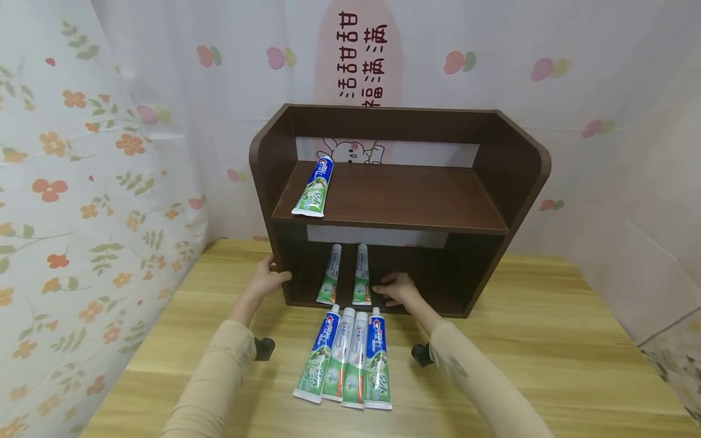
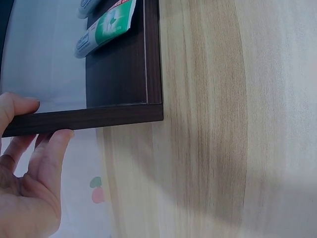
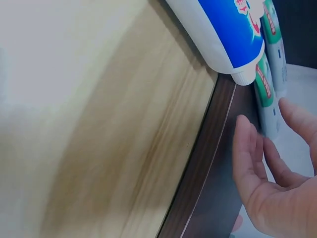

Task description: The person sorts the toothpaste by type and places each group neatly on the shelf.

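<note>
My left hand (image 1: 265,280) grips the left side panel of a dark brown two-tier shelf (image 1: 394,194). In the left wrist view, its thumb and fingers lie on opposite faces of that side panel (image 2: 84,118). My right hand (image 1: 398,289) is inside the lower tier with bent, spread fingers and nothing between them. Just left of its fingertips lies a white-and-green toothpaste tube (image 1: 361,277), cap toward the back. A second such tube (image 1: 329,277) lies farther left on the same board. In the right wrist view, the hand (image 3: 277,183) is beside these tubes.
A blue-and-green toothpaste tube (image 1: 314,188) lies at the left of the upper tier. Several tubes lie side by side on the wooden table (image 1: 547,365) before the shelf, blue-and-green ones (image 1: 378,362) outside, white-and-green ones (image 1: 356,362) between. A patterned curtain (image 1: 137,121) hangs behind.
</note>
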Demonstrator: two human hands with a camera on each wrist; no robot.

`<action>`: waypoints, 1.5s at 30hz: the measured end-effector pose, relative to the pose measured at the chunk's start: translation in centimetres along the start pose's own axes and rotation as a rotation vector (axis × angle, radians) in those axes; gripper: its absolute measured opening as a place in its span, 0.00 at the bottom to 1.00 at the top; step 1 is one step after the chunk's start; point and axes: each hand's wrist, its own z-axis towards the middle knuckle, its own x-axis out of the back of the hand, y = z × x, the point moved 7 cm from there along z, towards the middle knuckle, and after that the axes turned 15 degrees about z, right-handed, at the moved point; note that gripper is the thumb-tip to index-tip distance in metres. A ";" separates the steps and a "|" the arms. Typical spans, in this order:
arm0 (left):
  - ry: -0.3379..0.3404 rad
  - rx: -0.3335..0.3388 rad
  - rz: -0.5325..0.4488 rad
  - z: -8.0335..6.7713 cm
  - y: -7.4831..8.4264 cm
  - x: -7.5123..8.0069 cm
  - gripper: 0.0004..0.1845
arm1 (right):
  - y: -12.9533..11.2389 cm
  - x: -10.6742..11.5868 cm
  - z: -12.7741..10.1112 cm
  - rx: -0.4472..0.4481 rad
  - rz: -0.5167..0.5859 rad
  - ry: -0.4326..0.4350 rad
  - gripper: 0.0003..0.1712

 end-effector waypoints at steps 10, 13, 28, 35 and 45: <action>0.005 0.012 0.005 -0.1 -0.2 0.0 0.36 | 0.4 0.6 -2.6 -0.027 0.016 -0.068 0.24; 0.002 0.012 0.003 -0.1 -0.1 -0.1 0.36 | 0.8 0.8 -3.3 -0.044 0.011 -0.087 0.24; -0.002 0.003 0.005 0.0 0.1 -0.1 0.34 | 2.7 1.5 -7.1 -0.124 -0.019 -0.168 0.24; -0.010 0.005 0.000 0.1 -0.1 -0.1 0.35 | 3.6 1.0 -8.1 -0.136 -0.022 -0.185 0.28; -0.005 0.004 -0.001 -0.1 0.0 -0.1 0.34 | 4.1 0.2 -9.6 -0.129 0.004 -0.210 0.31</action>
